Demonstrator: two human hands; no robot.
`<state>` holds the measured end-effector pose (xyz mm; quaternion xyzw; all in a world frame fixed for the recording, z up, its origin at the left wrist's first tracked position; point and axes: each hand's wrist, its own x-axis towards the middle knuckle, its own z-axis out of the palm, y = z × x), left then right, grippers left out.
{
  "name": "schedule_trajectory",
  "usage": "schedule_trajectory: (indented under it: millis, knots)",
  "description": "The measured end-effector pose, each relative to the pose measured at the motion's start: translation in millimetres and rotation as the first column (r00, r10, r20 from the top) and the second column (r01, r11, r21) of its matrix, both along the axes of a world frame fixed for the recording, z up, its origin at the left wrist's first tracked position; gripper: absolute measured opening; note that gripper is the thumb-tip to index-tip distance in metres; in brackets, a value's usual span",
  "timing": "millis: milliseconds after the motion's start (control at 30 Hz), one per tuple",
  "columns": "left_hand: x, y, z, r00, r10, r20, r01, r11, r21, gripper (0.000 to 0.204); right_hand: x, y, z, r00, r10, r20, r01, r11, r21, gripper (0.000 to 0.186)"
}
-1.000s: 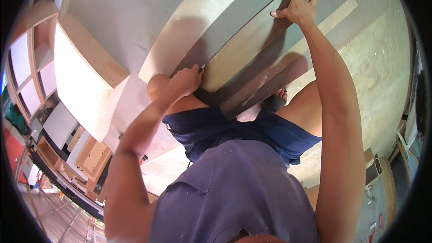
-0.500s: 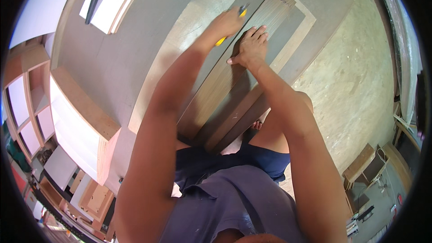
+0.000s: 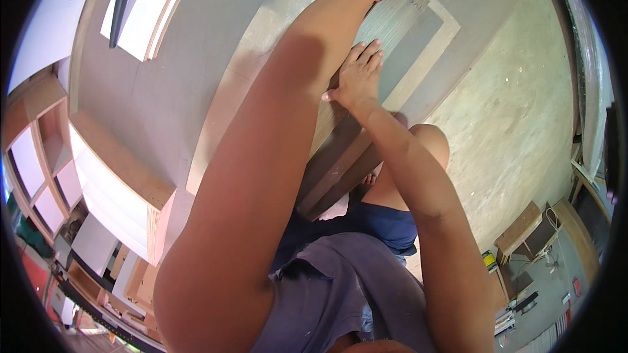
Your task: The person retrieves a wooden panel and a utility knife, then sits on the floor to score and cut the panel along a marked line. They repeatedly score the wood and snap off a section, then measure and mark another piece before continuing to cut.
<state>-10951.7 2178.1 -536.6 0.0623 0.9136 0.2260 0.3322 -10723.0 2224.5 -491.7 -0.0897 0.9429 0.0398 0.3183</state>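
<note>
Far left, I see an open wooden shelving unit (image 3: pixel 33 101) with white inner faces. Near it sits a long white-faced box (image 3: pixel 108 186) with a plywood edge. At the upper left, a dark rod-like object (image 3: pixel 119 16), wrapped in pale tape near one end, shows against a white panel (image 3: pixel 147 13). Pale, mottled floor (image 3: pixel 517 117) spreads along the right. Beyond it stand upright sheets (image 3: pixel 585 78) with a shiny, plastic-like surface. Lower right: a small wooden box (image 3: pixel 520 232), a looped white cable (image 3: pixel 558 219) and a little red object (image 3: pixel 577 287).
</note>
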Motion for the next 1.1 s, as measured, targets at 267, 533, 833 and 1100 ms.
schedule_trajectory:
  millis: [267,533,833,1100]
  knots:
    - [135,-55,-14,0.999,-0.002,0.052,-0.003,0.995,0.095,0.023,7,6,-15,0.991,0.05,-0.125,-0.053,0.998,-0.017,0.143]
    - [400,-134,-9,0.989,0.12,-0.085,-0.114,0.991,0.065,0.035,10,14,-29,0.967,0.123,-0.222,-0.119,0.992,0.032,0.144]
    - [568,-179,54,0.916,0.218,0.336,-0.173,0.972,-0.158,0.033,17,15,-18,0.983,0.042,-0.178,-0.043,0.999,-0.001,0.145]
    - [381,-169,65,0.913,0.367,0.18,-0.38,0.924,0.043,0.033,7,5,-7,0.995,0.007,-0.103,-0.006,1.0,0.013,0.147]
